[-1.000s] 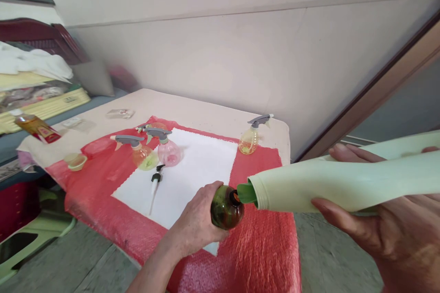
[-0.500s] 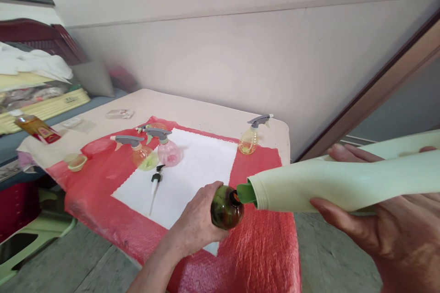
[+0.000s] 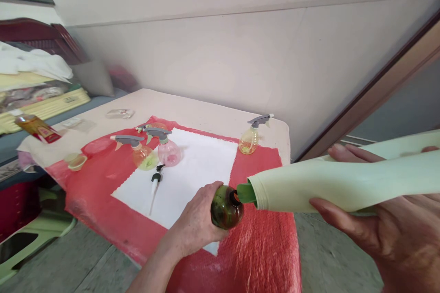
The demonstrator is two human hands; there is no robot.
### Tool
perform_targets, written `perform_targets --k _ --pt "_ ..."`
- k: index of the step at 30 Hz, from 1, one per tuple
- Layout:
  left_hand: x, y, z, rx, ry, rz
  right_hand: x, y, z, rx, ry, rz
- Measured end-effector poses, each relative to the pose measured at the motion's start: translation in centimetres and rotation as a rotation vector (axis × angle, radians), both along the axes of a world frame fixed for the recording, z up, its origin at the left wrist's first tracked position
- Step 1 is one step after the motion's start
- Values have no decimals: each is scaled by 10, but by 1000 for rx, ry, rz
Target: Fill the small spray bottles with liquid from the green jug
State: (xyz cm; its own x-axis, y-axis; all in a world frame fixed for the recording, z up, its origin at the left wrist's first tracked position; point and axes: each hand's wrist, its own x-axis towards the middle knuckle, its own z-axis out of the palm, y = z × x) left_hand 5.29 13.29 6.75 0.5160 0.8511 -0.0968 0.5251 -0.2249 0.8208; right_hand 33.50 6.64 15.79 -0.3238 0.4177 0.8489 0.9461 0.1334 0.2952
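My left hand [image 3: 197, 224] is wrapped round a dark green-brown bottle [image 3: 225, 213], tilted with its open neck toward the right. My right hand [image 3: 388, 224] grips a large pale green jug [image 3: 309, 183], held sideways. The jug's green spout [image 3: 245, 193] reaches the mouth of the bottle; whether it sits inside or just at the rim I cannot tell. No stream of liquid shows. A black-and-white pump head [image 3: 156, 181] with its tube lies on the white sheet [image 3: 202, 165], left of the bottle.
Spray bottles with grey triggers stand about: a pink one [image 3: 169, 152], an orange-yellow one [image 3: 142, 154] and a yellow one [image 3: 248, 141]. A small pale cup [image 3: 77, 162] rests on the red cloth [image 3: 103, 192]. A bottle of amber liquid [image 3: 37, 128] lies at far left.
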Motion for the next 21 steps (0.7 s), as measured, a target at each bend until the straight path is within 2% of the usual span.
perform_targets --k 21 --pt "0 0 2 1 -25 -6 4 -1 -4 -17 18 -38"
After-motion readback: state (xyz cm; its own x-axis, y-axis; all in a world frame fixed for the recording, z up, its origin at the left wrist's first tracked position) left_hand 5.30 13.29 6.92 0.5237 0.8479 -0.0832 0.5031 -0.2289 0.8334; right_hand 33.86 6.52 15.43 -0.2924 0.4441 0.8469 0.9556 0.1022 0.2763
